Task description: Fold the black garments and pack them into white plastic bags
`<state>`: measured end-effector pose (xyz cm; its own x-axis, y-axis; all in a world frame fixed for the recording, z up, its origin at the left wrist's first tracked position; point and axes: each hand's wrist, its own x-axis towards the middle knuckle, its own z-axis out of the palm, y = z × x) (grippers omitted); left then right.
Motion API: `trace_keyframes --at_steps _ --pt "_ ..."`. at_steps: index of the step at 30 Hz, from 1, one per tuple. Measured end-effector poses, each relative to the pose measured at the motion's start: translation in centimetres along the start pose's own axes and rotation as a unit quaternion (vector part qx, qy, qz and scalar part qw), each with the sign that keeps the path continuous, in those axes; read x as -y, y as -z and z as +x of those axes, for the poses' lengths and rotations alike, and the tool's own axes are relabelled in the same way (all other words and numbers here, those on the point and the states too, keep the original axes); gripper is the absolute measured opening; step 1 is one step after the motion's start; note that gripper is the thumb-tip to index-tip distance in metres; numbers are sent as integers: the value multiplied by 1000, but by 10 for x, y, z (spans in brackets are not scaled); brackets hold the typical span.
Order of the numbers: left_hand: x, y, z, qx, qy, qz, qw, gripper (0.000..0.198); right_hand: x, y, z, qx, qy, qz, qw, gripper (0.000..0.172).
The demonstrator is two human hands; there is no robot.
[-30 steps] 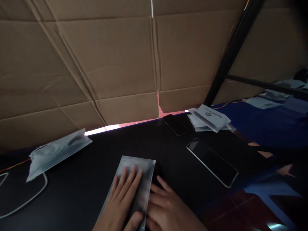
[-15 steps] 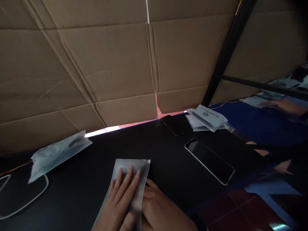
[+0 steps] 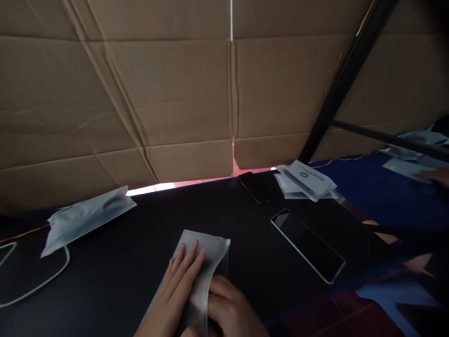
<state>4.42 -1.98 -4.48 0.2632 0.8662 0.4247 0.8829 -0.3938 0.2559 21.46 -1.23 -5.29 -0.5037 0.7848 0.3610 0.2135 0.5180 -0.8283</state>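
A frosted white zip bag point(image 3: 206, 255) lies slanted on the black table in front of me. My left hand point(image 3: 178, 285) rests flat on top of it, fingers stretched towards its far end. At the bag's right edge, my right hand point(image 3: 233, 306) has its fingers curled at the lifted upper layer, their tips hidden by the bag. The zip slider point(image 3: 228, 242) shows at the far right corner. What the bag contains, if anything, I cannot make out.
Right of my hands lie a smartphone point(image 3: 308, 245) and a second dark phone point(image 3: 256, 187). Printed white pouches point(image 3: 305, 180) are piled behind them. Another frosted bag point(image 3: 89, 215) and a white cable point(image 3: 45, 292) are left. Cardboard point(image 3: 182, 93) stands behind; another person's hand point(image 3: 437, 177) is far right.
The bag's right edge has lifted and bowed open, and my right hand's fingers have moved in at that edge. My left hand stays flat on top. The view has shifted slightly.
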Motion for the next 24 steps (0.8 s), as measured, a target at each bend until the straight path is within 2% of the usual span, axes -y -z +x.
trace_keyframes --at_steps 2,4,6,8,10,12,14,16,20,22,24 --pt "0 0 1 4 -3 -1 1000 67 4 -10 8 -35 -22 37 998 37" --pt "1 0 2 7 -5 -2 1000 67 8 -15 11 -85 -62 28 994 46" --pt "1 1 3 10 -5 -1 1000 67 9 -12 7 -131 -82 -15 988 54" --pt "1 2 2 12 -2 2 1000 68 7 0 -4 -146 -83 -74 983 55" --pt "0 3 0 14 3 5 1000 68 3 15 -18 -129 -99 -135 977 48" --pt "-1 3 -3 16 10 7 1000 68 -2 26 -30 -71 -124 -169 975 42" --pt "-3 2 -7 19 16 6 1000 69 -5 25 -36 -4 -147 -168 975 34" --pt "-4 1 -11 23 18 4 1000 70 -5 14 -36 38 -180 -146 972 25" --pt "1 3 -17 52 -3 13 999 72 -3 -6 -25 67 -216 -90 970 18" --pt "6 4 -18 81 -26 31 996 73 1 1 -22 81 -199 -74 974 15" --pt "9 4 -18 100 -51 55 992 75 6 18 -21 81 -181 -59 978 17"
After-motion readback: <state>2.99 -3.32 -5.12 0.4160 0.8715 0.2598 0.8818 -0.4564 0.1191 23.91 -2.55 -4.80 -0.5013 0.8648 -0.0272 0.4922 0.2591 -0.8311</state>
